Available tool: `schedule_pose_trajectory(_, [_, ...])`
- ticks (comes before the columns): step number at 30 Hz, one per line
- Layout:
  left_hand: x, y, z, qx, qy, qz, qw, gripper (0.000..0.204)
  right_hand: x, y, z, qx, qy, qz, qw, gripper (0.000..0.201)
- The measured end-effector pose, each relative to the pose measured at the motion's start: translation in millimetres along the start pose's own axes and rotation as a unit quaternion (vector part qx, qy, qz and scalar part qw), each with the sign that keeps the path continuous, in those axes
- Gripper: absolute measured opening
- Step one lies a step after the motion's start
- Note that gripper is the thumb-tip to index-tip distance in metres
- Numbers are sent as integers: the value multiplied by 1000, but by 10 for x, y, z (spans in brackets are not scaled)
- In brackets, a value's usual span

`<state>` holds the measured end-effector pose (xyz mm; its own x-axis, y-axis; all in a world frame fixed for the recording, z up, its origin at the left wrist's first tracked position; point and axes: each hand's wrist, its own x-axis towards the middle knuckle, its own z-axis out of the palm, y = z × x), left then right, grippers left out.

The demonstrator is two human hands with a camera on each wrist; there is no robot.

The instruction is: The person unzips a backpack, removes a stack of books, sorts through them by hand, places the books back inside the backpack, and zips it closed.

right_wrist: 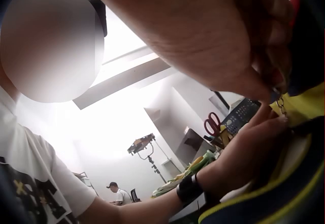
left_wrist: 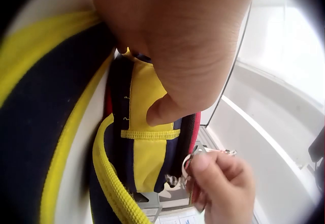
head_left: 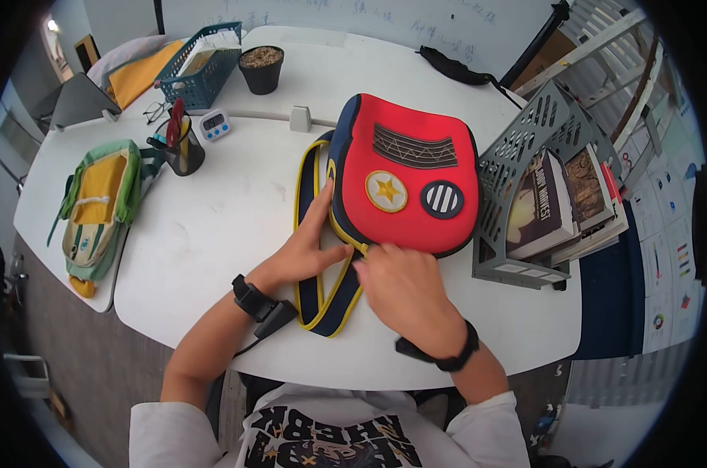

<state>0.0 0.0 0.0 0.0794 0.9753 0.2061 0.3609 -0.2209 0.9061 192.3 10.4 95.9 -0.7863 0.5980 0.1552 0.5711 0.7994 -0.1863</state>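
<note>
The red bag (head_left: 413, 178) lies on the white surface (head_left: 174, 257), just beyond both hands, with 2 round patches on its face, 1 with a star and 1 striped. The left hand (head_left: 303, 253) rests against the bag's near left side, index finger extended, thumb touching the yellow strip (left_wrist: 150, 160). The right hand (head_left: 404, 292) is closed, pinching a metal ring (left_wrist: 187, 164) at the bag's near edge, beside a short chain (right_wrist: 282, 104). The yellow-edged strap (head_left: 311, 288) loops beneath and between the hands. Right of them, a grey rack (head_left: 503, 168) holds books (head_left: 537, 207). Well to their left lies a green bag (head_left: 100, 207); beyond the left hand stand a pen cup (head_left: 188, 157), a timer (head_left: 214, 125), a pot (head_left: 261, 76) and a blue basket (head_left: 201, 90).
</note>
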Motion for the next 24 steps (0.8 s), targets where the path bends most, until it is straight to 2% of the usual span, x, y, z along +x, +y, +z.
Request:
schedule_pose_trajectory(2, [10,-53,-20,-17,4,25,1000,100,231,-68,32,0,20,-15,1000,20])
schedule_pose_trajectory(3, [18,-96,-33,-14,4,26,1000,100,552,-101,97,-14,27,-27,999,12])
schedule_pose_trajectory(5, [22,-170,-53,-76,-135,-45,987,100,1181,-139,165,-34,68,-23,997,7])
schedule_pose_trajectory(6, [-18,-82,-32,-78,-56,-35,995,98,1390,-112,149,-41,104,-5,994,8])
schedule_pose_trajectory(7, [-33,-51,-14,-73,-60,-36,995,98,1547,-29,155,-44,123,11,991,8])
schedule_pose_trajectory(9, [-34,-16,-19,-39,-9,-18,999,97,1762,118,111,-45,147,29,988,9])
schedule_pose_trajectory(10, [-57,18,-40,-20,-24,-46,998,96,1792,229,72,-35,167,53,984,10])
schedule_pose_trajectory(11, [-62,48,-42,-22,-25,-47,998,96,1759,305,12,-28,185,77,979,13])
schedule_pose_trajectory(13, [-54,81,-48,16,-21,-19,999,96,1456,330,-96,98,250,79,960,23])
schedule_pose_trajectory(15, [-76,77,-58,9,-19,-30,999,96,894,190,-241,172,206,32,963,29])
schedule_pose_trajectory(17, [-91,48,-65,10,-21,-45,999,95,380,141,-232,195,-14,4,981,24])
schedule_pose_trajectory(19, [-78,20,-43,13,-14,-25,1000,95,78,183,-92,123,-161,-56,978,20])
schedule_pose_trajectory(20, [-72,15,-36,14,-17,-25,999,95,33,220,-9,124,-160,-54,978,20])
schedule_pose_trajectory(22, [-48,14,-36,7,-13,-12,1000,95,-26,295,111,20,-76,-38,996,15])
schedule_pose_trajectory(23, [-50,23,-45,8,-15,-10,1000,95,6,320,87,19,-74,-36,996,15])
schedule_pose_trajectory(24, [-59,38,-50,4,-16,-18,1000,95,91,364,38,21,11,8,1000,15])
